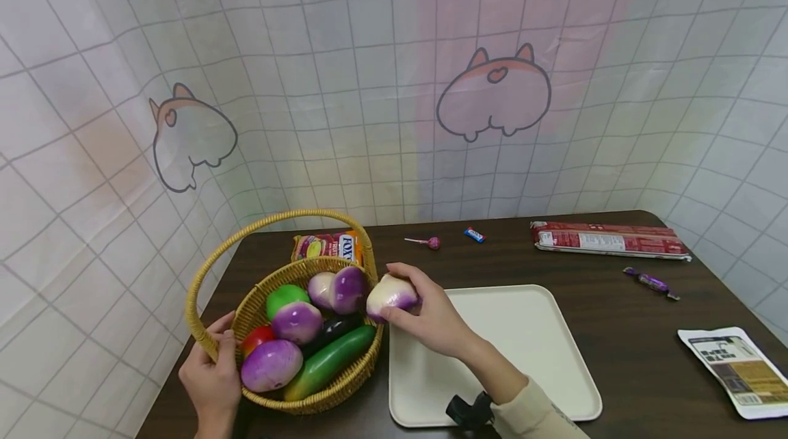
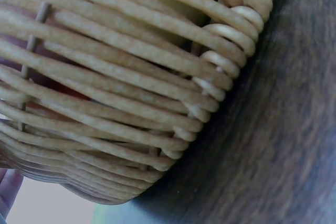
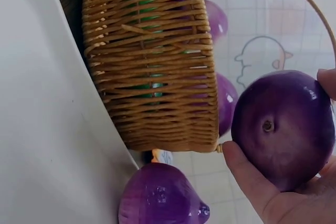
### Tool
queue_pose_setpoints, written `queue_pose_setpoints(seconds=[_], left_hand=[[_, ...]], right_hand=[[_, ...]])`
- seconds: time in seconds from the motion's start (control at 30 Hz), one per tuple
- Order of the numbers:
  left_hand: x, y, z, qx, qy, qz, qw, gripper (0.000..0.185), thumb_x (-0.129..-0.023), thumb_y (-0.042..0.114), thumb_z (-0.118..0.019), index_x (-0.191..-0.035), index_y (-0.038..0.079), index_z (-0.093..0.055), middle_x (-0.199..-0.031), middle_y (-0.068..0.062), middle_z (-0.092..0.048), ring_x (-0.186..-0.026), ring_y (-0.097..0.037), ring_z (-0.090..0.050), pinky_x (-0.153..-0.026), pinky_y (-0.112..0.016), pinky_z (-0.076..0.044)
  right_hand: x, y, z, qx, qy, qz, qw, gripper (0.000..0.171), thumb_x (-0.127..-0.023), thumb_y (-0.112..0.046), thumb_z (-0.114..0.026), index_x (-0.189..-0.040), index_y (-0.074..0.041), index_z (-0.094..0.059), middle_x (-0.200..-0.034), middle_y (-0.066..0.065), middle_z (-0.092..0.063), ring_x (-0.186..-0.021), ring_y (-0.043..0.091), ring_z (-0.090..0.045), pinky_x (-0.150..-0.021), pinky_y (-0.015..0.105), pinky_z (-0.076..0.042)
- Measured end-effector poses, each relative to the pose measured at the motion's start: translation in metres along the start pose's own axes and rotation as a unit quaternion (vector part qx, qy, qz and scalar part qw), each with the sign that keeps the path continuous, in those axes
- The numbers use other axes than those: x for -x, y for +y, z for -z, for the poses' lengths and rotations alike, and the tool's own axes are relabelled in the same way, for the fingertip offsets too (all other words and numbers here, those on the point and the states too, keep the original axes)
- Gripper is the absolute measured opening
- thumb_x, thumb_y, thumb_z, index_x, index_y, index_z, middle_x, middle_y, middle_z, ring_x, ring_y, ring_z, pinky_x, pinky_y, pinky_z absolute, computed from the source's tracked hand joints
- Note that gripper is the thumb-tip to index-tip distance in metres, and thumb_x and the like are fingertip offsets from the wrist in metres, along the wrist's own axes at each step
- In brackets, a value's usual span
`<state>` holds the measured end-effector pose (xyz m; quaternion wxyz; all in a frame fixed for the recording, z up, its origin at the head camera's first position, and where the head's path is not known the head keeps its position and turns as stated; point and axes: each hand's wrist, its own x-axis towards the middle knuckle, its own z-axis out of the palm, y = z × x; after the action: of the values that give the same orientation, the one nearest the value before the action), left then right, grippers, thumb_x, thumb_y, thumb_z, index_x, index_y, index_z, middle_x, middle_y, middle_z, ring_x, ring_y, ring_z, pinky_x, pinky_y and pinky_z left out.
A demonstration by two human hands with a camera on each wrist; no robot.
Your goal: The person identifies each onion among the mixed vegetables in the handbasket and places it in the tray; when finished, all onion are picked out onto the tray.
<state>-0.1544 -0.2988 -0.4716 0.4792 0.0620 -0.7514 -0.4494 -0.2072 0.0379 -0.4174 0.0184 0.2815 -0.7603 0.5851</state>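
A woven wicker basket [image 1: 320, 394] [image 2: 131, 77] [image 3: 152, 61] with a tall handle stands on the left of the dark table [image 1: 615, 329]. It holds purple-and-white turnips [image 1: 297, 321], a green cucumber [image 1: 335, 360], a red tomato [image 1: 255, 338] and a dark eggplant. My left hand [image 1: 217, 347] grips the basket's near-left rim at the foot of the handle. My right hand [image 1: 400, 302] holds another purple turnip [image 1: 390, 294] [image 3: 283, 129] just outside the basket's right rim, above the far-left corner of the cream tray [image 1: 511, 357] [image 3: 42, 129].
Behind the basket lies an orange candy packet [image 1: 326, 246]. Along the far edge are a lollipop [image 1: 431, 242], a small blue sweet [image 1: 474, 234] and a long red packet [image 1: 609, 239]. On the right lie a purple wrapped sweet [image 1: 652, 282] and a white packet [image 1: 735, 370]. A patterned curtain hangs behind.
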Motion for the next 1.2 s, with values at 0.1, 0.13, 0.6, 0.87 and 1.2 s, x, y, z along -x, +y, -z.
queue_pose_setpoints(seconds=[0.1,0.13,0.6,0.87,1.2], left_hand=[[0.000,0.000,0.000,-0.004,0.002,-0.003,1.0000,0.017,-0.090,0.000,-0.064,-0.074,-0.006,-0.069,-0.099,-0.015,-0.074,-0.067,0.000,-0.062,-0.068,-0.010,-0.043],[0.000,0.000,0.001,-0.005,0.003,-0.004,1.0000,0.018,-0.090,0.000,-0.064,-0.074,-0.006,-0.068,-0.099,-0.015,-0.074,-0.067,0.000,-0.062,-0.068,-0.010,-0.043],[0.001,-0.004,0.002,-0.008,-0.004,0.005,0.9999,0.020,-0.090,0.000,-0.063,-0.072,-0.007,-0.067,-0.101,-0.012,-0.074,-0.070,-0.006,-0.064,-0.070,-0.010,-0.044],[0.000,-0.003,0.001,-0.002,-0.001,0.004,1.0000,0.021,-0.090,-0.001,-0.062,-0.070,-0.006,-0.066,-0.102,-0.013,-0.074,-0.072,-0.008,-0.065,-0.072,-0.011,-0.044],[0.000,-0.004,-0.001,0.005,-0.001,0.002,1.0000,0.019,-0.089,-0.001,-0.064,-0.071,-0.005,-0.068,-0.103,-0.017,-0.073,-0.069,-0.002,-0.064,-0.070,-0.010,-0.044]], right_hand=[[0.001,-0.001,0.000,0.000,0.009,-0.001,1.000,0.060,-0.086,-0.015,-0.075,-0.139,-0.014,-0.048,-0.137,0.007,-0.053,-0.115,0.021,-0.055,-0.088,0.030,-0.051],[0.002,-0.002,0.001,0.000,0.011,-0.002,1.000,0.060,-0.086,-0.014,-0.075,-0.139,-0.013,-0.048,-0.136,0.007,-0.053,-0.113,0.022,-0.055,-0.086,0.029,-0.052],[0.011,0.011,0.020,0.047,0.044,-0.011,0.998,0.061,-0.081,-0.014,-0.080,-0.135,-0.014,-0.052,-0.131,0.006,-0.053,-0.110,0.022,-0.057,-0.085,0.032,-0.052],[0.017,0.024,0.036,0.056,0.062,-0.036,0.996,0.066,-0.074,-0.018,-0.085,-0.129,-0.012,-0.050,-0.124,0.006,-0.056,-0.105,0.022,-0.059,-0.086,0.039,-0.050],[0.016,0.031,0.048,0.061,0.070,-0.052,0.994,0.073,-0.071,-0.020,-0.088,-0.131,-0.011,-0.048,-0.127,0.007,-0.056,-0.107,0.024,-0.057,-0.088,0.041,-0.048]])
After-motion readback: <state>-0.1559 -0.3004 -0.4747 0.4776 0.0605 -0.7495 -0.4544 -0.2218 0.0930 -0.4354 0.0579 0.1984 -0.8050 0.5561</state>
